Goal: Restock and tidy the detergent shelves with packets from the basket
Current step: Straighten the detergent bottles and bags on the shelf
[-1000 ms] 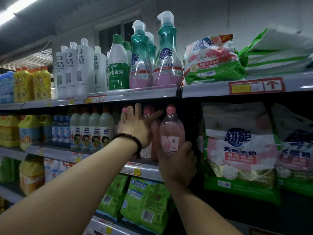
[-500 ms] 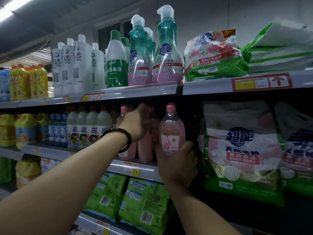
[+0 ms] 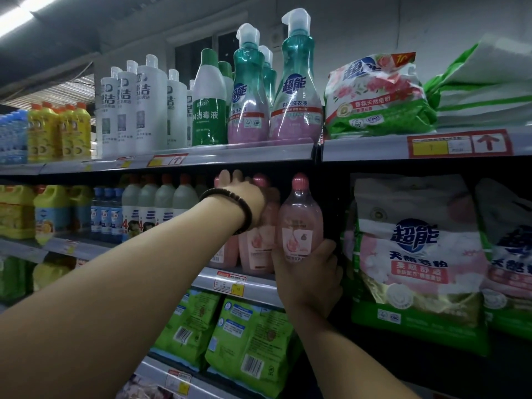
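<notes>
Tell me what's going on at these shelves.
A person is straightening pink bottles on the middle shelf. The right hand grips the front pink bottle low on its body, at the row's right end. The left hand reaches among the pink bottles beside it; whether it grips one is unclear. No packet is in hand.

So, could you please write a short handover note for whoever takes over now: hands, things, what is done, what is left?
The left hand rests against the pink plastic bottles at the back of the grey metal middle shelf; grip cannot be told.
The right hand grips the lower body of the clear pink bottle with a round pink cap, upright at the shelf front.
Done: pink bottles grouped together.
Left: probably seat this bottle, then restock packets; the basket is not in view.
</notes>
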Demonstrator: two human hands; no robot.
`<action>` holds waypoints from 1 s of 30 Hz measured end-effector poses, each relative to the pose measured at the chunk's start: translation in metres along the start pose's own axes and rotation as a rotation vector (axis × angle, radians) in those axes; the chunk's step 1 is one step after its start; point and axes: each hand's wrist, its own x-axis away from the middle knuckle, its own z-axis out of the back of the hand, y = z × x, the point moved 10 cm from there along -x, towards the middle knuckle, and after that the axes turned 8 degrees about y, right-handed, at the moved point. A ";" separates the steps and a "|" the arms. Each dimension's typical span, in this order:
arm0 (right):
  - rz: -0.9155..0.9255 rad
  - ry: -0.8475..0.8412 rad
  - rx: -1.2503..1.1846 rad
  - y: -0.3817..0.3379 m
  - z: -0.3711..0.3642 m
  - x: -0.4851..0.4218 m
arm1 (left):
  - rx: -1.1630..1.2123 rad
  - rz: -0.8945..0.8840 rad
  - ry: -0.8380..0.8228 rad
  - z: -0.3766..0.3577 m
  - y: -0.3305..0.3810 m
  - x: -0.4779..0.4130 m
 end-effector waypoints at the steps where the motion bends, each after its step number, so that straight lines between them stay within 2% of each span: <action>1: 0.000 0.004 0.003 0.000 0.001 0.000 | 0.007 -0.010 -0.001 0.002 0.002 0.002; 8: 0.010 0.007 0.004 -0.002 0.003 0.001 | 0.134 -0.033 -0.005 -0.011 -0.001 0.008; 14: 0.022 0.006 -0.003 -0.004 0.004 0.002 | 0.145 -0.080 0.185 -0.005 -0.004 0.016; 18: 0.029 0.006 0.014 -0.003 0.004 0.002 | 0.311 0.011 0.334 -0.006 -0.023 0.029; 20: 0.027 0.001 0.013 -0.003 0.003 0.002 | 0.251 0.066 0.397 -0.013 -0.040 0.036; 24: 0.014 0.001 0.005 -0.003 0.005 0.002 | 0.114 0.172 0.297 -0.047 -0.067 0.042; 27: 0.009 -0.005 0.015 -0.004 0.005 0.003 | 0.151 0.220 0.221 -0.062 -0.072 0.043; 30: 0.016 -0.007 0.017 -0.005 0.004 0.003 | 0.169 0.234 0.238 -0.062 -0.070 0.042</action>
